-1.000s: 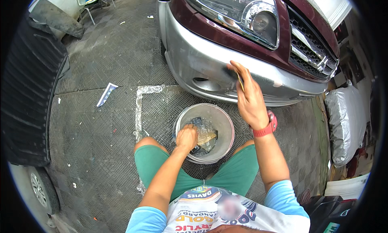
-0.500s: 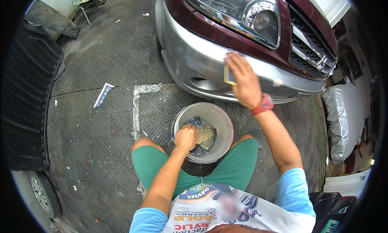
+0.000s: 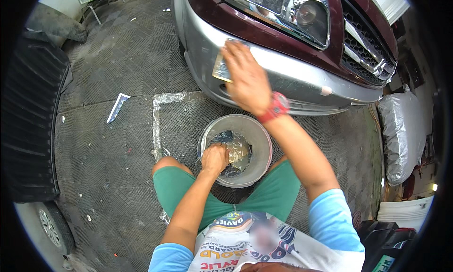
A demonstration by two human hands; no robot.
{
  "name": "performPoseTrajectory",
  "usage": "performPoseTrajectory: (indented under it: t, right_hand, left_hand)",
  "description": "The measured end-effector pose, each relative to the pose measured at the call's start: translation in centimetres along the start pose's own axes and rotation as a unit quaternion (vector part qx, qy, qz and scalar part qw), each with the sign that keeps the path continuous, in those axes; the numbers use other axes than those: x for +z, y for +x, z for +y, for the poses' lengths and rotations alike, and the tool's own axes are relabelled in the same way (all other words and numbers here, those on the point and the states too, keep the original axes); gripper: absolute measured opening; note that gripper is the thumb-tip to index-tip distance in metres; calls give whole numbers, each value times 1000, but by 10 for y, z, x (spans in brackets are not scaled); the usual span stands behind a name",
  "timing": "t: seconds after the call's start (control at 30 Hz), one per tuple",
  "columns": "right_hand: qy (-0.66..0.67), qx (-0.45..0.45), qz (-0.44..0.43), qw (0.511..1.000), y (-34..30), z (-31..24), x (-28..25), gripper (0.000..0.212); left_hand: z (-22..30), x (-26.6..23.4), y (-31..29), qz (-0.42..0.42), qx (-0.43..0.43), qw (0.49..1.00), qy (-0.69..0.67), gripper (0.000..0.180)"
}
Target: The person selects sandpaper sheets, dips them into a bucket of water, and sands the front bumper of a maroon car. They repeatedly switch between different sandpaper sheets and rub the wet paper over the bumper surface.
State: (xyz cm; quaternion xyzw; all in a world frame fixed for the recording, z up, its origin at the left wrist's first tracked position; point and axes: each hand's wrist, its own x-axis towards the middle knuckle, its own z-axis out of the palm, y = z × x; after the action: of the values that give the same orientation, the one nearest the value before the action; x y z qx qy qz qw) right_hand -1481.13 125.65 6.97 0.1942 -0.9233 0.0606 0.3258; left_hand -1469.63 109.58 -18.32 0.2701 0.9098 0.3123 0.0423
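My right hand (image 3: pixel 249 81), with a red watch on its wrist, presses a flat rectangular sanding pad (image 3: pixel 220 70) against the silver bumper (image 3: pixel 288 76) of a maroon car. Dark grey with a pale tan edge, the pad is partly covered by my fingers. Between my knees stands a grey bucket (image 3: pixel 260 152) with water in it. My left hand (image 3: pixel 214 160) reaches inside with its fingers curled; whatever they hold is hidden. Dark pieces (image 3: pixel 226 136) and a tan piece (image 3: pixel 239 156) lie in the bucket beside that hand.
A headlight (image 3: pixel 306 15) and a grille (image 3: pixel 361 41) sit above the bumper. A black ribbed panel (image 3: pixel 30 116) stands at the left, near a wheel (image 3: pixel 54 227). A silver-wrapped bundle (image 3: pixel 402 137) is at the right. A strip of paper (image 3: pixel 117 108) lies on the patterned floor.
My right hand has slid left along the bumper with the sanding pad. My left hand stays in the bucket, slightly shifted. The view has tilted a little.
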Motion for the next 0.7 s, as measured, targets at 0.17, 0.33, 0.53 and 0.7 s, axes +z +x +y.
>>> performPoseTrajectory:
  t: [0.17, 0.33, 0.53, 0.7]
  right_hand:
    - [-10, 22, -23, 999, -6, 15, -14, 69]
    - [-42, 13, -47, 998, -29, 32, -42, 75]
    - [2, 19, -65, 998, -13, 26, -35, 82]
    - [-47, 30, -57, 997, -30, 35, -42, 82]
  left_hand:
    - [-5, -3, -6, 21, 10, 1000, -10, 18]
    - [0, -3, -4, 23, 15, 1000, -15, 17]
    - [-4, -1, -5, 24, 20, 1000, -5, 17]
    - [4, -1, -1, 13, 27, 1000, -7, 20]
